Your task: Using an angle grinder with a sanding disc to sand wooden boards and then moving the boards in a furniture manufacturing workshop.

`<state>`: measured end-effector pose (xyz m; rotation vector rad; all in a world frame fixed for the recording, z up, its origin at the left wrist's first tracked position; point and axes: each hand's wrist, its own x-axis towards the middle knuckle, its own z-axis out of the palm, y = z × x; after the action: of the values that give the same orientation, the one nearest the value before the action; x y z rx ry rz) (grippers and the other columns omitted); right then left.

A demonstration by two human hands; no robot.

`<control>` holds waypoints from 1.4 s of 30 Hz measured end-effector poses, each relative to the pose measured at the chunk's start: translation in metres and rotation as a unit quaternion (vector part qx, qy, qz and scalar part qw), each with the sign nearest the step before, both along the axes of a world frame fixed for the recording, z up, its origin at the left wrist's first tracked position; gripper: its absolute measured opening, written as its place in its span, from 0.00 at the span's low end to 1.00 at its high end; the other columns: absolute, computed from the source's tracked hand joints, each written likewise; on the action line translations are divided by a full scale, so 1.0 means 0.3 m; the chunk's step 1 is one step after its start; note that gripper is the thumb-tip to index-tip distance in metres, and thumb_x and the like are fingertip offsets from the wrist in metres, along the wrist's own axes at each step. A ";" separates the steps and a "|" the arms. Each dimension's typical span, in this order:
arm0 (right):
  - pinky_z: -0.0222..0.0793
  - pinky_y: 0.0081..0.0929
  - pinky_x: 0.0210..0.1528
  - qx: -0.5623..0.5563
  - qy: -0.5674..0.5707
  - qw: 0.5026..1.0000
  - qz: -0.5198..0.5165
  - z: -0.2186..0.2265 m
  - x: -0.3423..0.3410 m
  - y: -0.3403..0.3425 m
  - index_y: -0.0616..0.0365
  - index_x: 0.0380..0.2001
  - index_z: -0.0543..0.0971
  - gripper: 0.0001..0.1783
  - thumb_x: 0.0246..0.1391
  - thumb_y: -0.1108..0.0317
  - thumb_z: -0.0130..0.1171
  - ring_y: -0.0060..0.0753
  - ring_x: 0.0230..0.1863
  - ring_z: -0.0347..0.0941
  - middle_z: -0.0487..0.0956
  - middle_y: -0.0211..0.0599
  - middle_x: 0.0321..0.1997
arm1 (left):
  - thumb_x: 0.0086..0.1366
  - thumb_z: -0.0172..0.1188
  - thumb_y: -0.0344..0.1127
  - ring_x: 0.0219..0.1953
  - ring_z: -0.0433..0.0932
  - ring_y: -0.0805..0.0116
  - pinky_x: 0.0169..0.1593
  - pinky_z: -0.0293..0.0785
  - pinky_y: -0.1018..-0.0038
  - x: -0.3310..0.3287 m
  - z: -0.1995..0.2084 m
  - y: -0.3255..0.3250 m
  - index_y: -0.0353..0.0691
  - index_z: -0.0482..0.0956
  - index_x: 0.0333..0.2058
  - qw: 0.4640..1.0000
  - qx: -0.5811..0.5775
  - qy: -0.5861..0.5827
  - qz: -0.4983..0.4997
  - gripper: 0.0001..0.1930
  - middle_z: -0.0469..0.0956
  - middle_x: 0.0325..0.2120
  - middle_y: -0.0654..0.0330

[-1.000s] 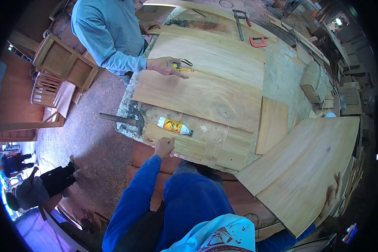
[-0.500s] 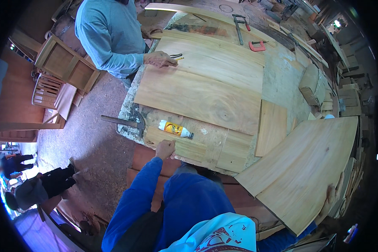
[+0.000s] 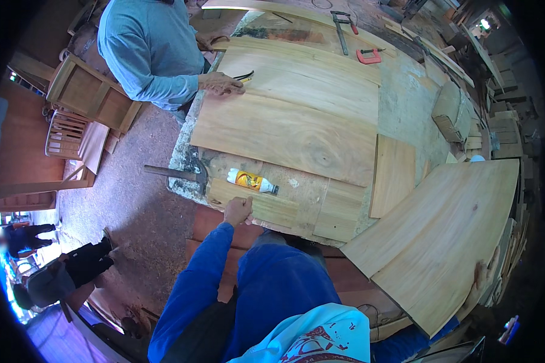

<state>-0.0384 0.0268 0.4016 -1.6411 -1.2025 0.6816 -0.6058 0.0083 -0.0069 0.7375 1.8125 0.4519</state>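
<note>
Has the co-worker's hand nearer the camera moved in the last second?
Yes. Against the knotted wooden panel on the bench, the co-worker's nearer hand has drawn left, toward the panel's left edge.

Hammer [image 3: 174, 173]: dark; head to the right, handle pointing left.
Bottle [image 3: 248, 180]: white, yellow label; lying on its side near the hammer head, dark cap to the right.
Bar clamp [image 3: 341, 37]: dark frame, red handle.
C-clamp [image 3: 370, 57]: red; lying near the bar clamp.
Package [image 3: 449, 115]: brown, bulky; far right.
Chair [image 3: 65, 134]: wooden, slatted back.
Framed panel [image 3: 91, 91]: wooden; tilted, just above the chair.
Bystanders [image 3: 72, 271]: two, dark clothing; lower left.
Floor [image 3: 142, 166]: speckled, reddish-grey.
</note>
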 end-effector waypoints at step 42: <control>0.68 0.33 0.64 0.005 -0.073 0.997 0.018 -0.010 0.043 -0.013 0.59 0.73 0.56 0.37 0.62 0.64 0.50 0.40 0.61 0.71 0.65 0.51 0.69 | 0.73 0.49 0.51 0.16 0.82 0.68 0.16 0.73 0.75 -0.002 0.005 -0.005 0.32 0.80 0.24 1.000 0.008 0.002 -0.001 0.28 0.81 0.15 0.55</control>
<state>-0.0255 0.0229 0.3987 -1.6881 -1.3405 0.5856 -0.6063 0.0069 -0.0056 0.7506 1.8132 0.4654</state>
